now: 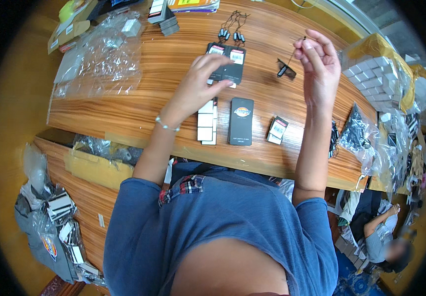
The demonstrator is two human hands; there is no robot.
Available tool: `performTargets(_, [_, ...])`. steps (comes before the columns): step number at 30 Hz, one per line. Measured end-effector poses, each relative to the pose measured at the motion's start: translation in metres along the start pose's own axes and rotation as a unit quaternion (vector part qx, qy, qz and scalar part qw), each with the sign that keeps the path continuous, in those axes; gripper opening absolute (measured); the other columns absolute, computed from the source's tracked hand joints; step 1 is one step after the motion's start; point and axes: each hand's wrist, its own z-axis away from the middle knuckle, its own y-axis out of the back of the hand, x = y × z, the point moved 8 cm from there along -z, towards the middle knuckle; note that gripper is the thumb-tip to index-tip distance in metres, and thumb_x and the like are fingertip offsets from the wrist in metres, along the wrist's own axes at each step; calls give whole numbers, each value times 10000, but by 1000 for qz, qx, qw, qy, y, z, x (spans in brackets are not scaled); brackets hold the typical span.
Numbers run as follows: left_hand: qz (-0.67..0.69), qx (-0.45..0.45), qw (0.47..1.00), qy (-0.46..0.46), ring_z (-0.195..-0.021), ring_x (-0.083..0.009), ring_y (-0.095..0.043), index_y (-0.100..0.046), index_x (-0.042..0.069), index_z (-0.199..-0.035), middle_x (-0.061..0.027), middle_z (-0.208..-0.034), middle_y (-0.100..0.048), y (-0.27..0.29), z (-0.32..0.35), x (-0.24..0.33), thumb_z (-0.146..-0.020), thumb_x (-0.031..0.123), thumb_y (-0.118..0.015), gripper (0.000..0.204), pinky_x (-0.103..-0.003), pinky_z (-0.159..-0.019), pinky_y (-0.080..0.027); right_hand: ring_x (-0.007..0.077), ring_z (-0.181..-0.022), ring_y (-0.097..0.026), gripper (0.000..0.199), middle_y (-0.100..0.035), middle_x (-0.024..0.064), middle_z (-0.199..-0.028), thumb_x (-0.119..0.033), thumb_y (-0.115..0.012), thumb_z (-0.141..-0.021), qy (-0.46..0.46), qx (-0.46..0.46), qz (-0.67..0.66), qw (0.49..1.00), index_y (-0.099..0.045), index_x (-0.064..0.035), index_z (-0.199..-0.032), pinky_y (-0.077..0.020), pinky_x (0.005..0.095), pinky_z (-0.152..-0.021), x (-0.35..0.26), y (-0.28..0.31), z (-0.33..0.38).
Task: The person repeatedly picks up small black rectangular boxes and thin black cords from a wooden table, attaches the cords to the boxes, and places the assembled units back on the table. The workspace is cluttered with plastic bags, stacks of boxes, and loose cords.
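Left hand lies palm down on the wooden table, fingers spread and half curled, fingertips resting on a pair of black hang tags with white label patches; it presses them, no full grasp visible. A thin bracelet sits on that wrist. Right hand is raised above the table, thumb and forefinger pinched shut on a thin black string, which hangs down to a small black tag at its lower end, just over the tabletop. Near the left wrist: a stack of white cards, beside it a single dark tag lying flat, then a small tag bundle. Beyond the tags, a few loose string fasteners. Far left, crumpled clear plastic bags. Far right, a bag of white boxes. Another person sits low at right, well apart.
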Motion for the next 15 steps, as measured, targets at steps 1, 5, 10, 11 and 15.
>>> performTargets(1, [4, -74, 996, 41, -1139, -272, -422, -552, 92, -1147, -97, -1166, -512, -2, 10, -11, -718, 249, -696, 479, -393, -983, -330, 113, -769, -591, 233, -631, 97, -833, -29, -553, -841, -3, 7, 26, 1000, -522, 43, -1061, -468, 225, -707, 0, 4, 0])
performTargets(5, [-49, -149, 980, 120, -1160, -278, -379, -559, 95, -1147, -85, -1196, -466, -5, 53, -34, -611, 340, -757, 622, -393, -988, -316, 141, -776, -596, 216, -626, 94, -825, -11, -531, -838, 18, 19, 53, 998, -515, 38, -1047, -462, 249, -746, 0, 13, 2])
performTargets(10, [-135, -123, 978, 105, -1131, -283, -380, -553, 100, -1149, -78, -1183, -465, -4, 68, -41, -577, 361, -767, 664, -397, -993, -300, 144, -747, -581, 205, -593, 83, -808, 18, -486, -838, -22, -5, 0, 1000, -502, 27, -1042, -469, 253, -739, 13, 14, 4])
performTargets(11, [-138, -113, 979, 101, -1130, -286, -374, -554, 101, -1146, -75, -1184, -462, -3, 68, -38, -566, 365, -771, 673, -400, -996, -293, 140, -740, -574, 206, -586, 78, -805, 21, -482, -837, -29, -10, -8, 1000, -502, 24, -1042, -467, 249, -730, 15, 13, 4])
performTargets(15, [-20, -72, 985, 157, -993, -200, -505, -550, 56, -1106, -70, -1068, -549, 5, 63, -31, -684, 203, -727, 481, -326, -885, -408, 123, -723, -549, 212, -569, 60, -790, 27, -473, -835, -46, -31, -12, 998, -499, 16, -1045, -453, 233, -692, 19, 4, 8])
